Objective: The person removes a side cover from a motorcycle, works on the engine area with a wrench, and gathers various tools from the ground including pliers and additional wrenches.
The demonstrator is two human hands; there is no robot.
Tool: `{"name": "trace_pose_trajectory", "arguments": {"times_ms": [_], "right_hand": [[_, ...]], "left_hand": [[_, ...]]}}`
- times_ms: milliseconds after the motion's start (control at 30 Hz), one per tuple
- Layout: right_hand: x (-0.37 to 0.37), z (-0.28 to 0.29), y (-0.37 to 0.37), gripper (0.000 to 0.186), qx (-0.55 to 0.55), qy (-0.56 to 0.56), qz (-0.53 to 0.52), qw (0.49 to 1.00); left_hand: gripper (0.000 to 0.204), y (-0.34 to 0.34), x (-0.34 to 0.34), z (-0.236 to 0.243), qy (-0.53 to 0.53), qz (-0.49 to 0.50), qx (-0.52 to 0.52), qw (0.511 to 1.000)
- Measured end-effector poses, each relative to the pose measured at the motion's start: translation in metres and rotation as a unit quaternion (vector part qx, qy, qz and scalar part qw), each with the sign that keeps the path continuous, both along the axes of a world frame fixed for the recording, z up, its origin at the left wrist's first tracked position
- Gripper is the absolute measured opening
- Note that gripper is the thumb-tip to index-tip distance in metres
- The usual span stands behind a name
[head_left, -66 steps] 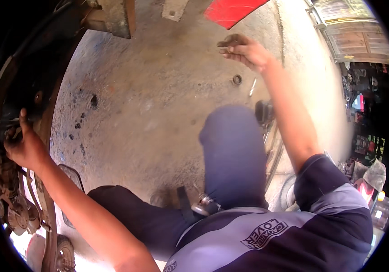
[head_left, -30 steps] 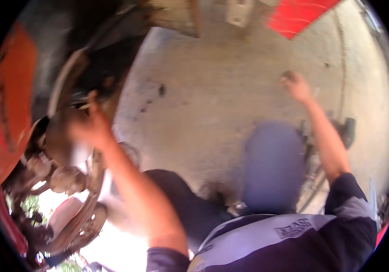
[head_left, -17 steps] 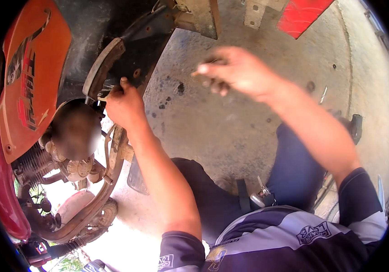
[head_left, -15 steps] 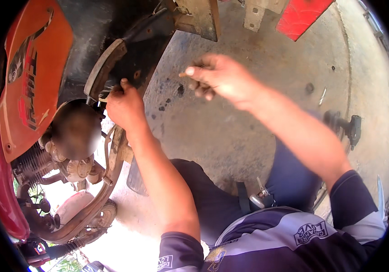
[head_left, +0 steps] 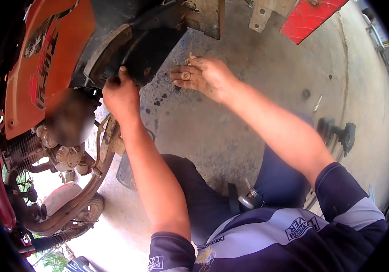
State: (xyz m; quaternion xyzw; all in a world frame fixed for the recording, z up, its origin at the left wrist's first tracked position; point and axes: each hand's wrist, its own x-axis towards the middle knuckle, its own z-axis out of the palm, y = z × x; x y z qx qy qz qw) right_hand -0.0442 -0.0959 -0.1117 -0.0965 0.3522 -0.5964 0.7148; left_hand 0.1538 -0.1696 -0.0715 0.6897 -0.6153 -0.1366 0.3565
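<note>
My left hand (head_left: 121,90) is curled at the curved metal bracket (head_left: 106,50) on the motorcycle's black underside panel (head_left: 158,41), thumb raised; what its fingertips grip is hidden. Beside it, just right, my right hand (head_left: 206,77) pinches a small brass-coloured piece (head_left: 190,57) between thumb and index finger, and a small round disc (head_left: 185,76) lies on its other fingers. The orange side panel (head_left: 44,54) is left of my left hand. Below that are a blurred dark round area (head_left: 69,118) and the dirty engine (head_left: 58,154).
A red plate (head_left: 308,20) and metal brackets (head_left: 260,16) are at the top. A black power tool (head_left: 344,136) and a slim metal tool (head_left: 318,103) lie on the concrete floor at right. The rusty frame tube (head_left: 67,217) runs down the left.
The view has swung toward the motorcycle. My right hand has moved left, close to my left hand, and its fingers have turned to show the disc. My left hand stays at the bracket.
</note>
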Motion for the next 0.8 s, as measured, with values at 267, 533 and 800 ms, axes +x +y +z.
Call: {"name": "trace_pose_trajectory", "arguments": {"times_ms": [267, 533, 800], "right_hand": [[0.007, 0.003, 0.004, 0.035, -0.021, -0.013, 0.011, 1.0], [-0.022, -0.019, -0.002, 0.023, -0.056, 0.033, 0.009, 0.998], [-0.065, 0.001, 0.018, 0.03, -0.113, 0.41, 0.004, 0.905]], "left_hand": [[0.03, 0.008, 0.0, -0.011, -0.04, -0.051, -0.047, 0.997], [0.023, 0.047, -0.076, -0.026, -0.06, -0.335, -0.076, 0.937], [0.013, 0.051, -0.095, -0.036, 0.202, -0.213, -0.013, 0.956]]}}
